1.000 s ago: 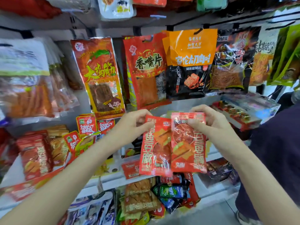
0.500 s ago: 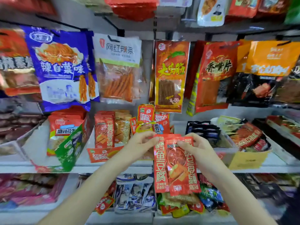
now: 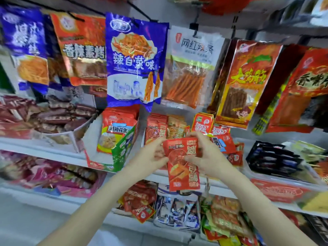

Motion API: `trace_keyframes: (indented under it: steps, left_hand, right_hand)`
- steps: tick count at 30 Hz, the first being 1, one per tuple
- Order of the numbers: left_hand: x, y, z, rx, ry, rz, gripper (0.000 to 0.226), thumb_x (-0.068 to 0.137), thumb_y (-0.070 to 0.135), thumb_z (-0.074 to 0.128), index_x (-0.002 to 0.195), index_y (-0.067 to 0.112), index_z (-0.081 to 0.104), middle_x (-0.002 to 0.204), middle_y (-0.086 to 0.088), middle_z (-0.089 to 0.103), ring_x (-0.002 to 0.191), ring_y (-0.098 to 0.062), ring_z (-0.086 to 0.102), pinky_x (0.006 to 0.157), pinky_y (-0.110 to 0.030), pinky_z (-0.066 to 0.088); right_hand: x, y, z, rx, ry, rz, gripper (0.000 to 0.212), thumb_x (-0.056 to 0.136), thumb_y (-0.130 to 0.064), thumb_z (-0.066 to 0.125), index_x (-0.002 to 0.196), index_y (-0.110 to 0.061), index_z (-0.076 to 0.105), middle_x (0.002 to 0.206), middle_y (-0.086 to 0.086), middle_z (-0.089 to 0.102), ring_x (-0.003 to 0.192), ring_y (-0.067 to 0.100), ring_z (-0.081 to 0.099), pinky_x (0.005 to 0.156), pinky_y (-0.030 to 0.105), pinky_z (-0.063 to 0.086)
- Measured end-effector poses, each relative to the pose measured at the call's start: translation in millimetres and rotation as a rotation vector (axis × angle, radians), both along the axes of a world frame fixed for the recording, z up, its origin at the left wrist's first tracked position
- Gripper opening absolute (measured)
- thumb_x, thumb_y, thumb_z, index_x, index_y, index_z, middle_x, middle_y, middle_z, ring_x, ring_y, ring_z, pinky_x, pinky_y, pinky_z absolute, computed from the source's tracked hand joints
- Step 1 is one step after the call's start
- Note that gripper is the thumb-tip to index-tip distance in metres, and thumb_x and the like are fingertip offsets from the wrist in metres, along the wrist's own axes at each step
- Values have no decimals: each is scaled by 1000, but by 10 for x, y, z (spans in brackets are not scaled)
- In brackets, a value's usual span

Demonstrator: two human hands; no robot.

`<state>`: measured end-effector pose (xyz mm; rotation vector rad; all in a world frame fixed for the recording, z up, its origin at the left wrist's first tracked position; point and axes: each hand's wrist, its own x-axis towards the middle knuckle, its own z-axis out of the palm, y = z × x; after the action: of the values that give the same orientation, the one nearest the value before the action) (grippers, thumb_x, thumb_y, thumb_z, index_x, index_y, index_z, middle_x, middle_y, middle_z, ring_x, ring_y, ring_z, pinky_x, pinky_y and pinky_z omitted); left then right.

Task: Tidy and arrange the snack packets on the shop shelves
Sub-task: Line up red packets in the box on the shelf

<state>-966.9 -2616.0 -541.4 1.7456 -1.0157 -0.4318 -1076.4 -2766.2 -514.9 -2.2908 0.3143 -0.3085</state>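
Both hands gripped the red snack packets (image 3: pixel 183 167): left hand (image 3: pixel 150 158) pinching the left edge, right hand (image 3: pixel 204 155) curled over the top corner. They hung in front of the shelf (image 3: pixel 53 153), not yet placed. Behind, the matching red row (image 3: pixel 156 126) stood upright; loose packets (image 3: pixel 220 137) beside it looked untidy, so plenty seemed left.

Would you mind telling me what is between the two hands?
In the head view, the red snack packets, gripped at the top by the left hand and right hand.

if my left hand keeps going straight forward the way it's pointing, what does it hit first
Probably the upright row of red packets on the shelf just behind the left hand, which grips the held red packets. Depth is hard to judge.
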Motion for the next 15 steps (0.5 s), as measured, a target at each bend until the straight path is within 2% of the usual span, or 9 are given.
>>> trace_keyframes:
  steps: [2,3,5,7,9,12,15]
  left_hand:
    - [149,81,-27,-48,-116,180,36,85,-2,55,101,29,49,85,3,63,82,-14,61,72,-22,49]
    - [234,124,-56,-25,-213,268,31,85,-1,54,103,25,54,90,2,65,87,-16,62,78,-26,49]
    - [365,194,-144,155,-386,344,26,89,7,52,113,14,59,106,-2,63,102,-18,59,90,-31,45]
    - [452,227,-285,354,-480,272,29,93,16,49,121,13,56,121,-3,57,115,-19,52,96,-30,40]
    - [493,254,-395,430,-470,215,29,95,19,46,123,17,56,125,-1,55,118,-18,50,95,-28,39]
    - [568,292,-466,376,-450,232,26,94,14,47,117,17,59,120,1,58,115,-16,51,92,-24,38]
    - [619,278,-475,328,-486,228,20,91,11,52,107,12,63,109,-1,62,107,-17,53,86,-23,38]
  right_hand:
    - [197,22,81,-134,-194,-101,39,84,-6,63,115,-22,44,85,-2,62,76,17,60,71,30,49]
    - [308,28,119,-136,-299,-152,35,84,-7,63,110,-22,46,82,-4,61,73,15,58,67,24,45]
    - [590,18,106,-59,-398,-191,28,84,-8,64,104,-20,48,85,-8,59,77,11,57,67,19,42]
    - [916,29,-53,-23,-313,-189,27,85,-10,64,109,-12,52,97,0,62,90,19,60,78,27,45]
    - [1184,56,-281,-31,-198,-194,32,84,-10,64,114,-7,53,109,9,64,104,26,59,87,33,45]
    - [1390,63,-510,-47,-79,-210,36,86,-14,62,119,-5,51,117,10,61,110,25,56,80,25,39]
    - [1444,-15,-595,-122,85,-263,51,80,-19,70,122,-5,44,122,12,56,113,28,54,84,30,42]
